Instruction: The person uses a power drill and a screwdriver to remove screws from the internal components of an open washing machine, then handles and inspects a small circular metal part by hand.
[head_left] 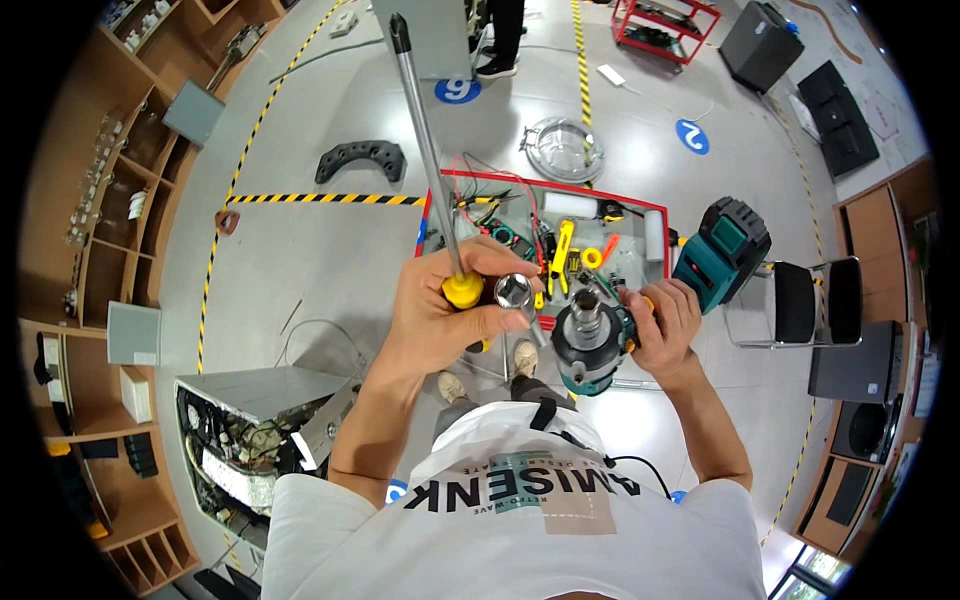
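A metal appliance housing [265,395] with exposed innards stood on the floor, left of a red-rimmed tool tray [553,183]. The person's right hand [665,325] gripped the handle of a teal-and-black cordless impact wrench [592,345], its bare drive pointing up over the tray's near side and its battery showing beyond the right edge. The left hand [440,310] was closed around a yellow-handled screwdriver [431,160], whose long shaft crossed the tray's far left corner in view. A yellow utility knife [562,250] lay towards the tray's middle. Left thumb and fingers also pinched a chrome socket [514,291], hollow end up, near the wrench. A yellow tape roll [592,258] lay right of the knife.
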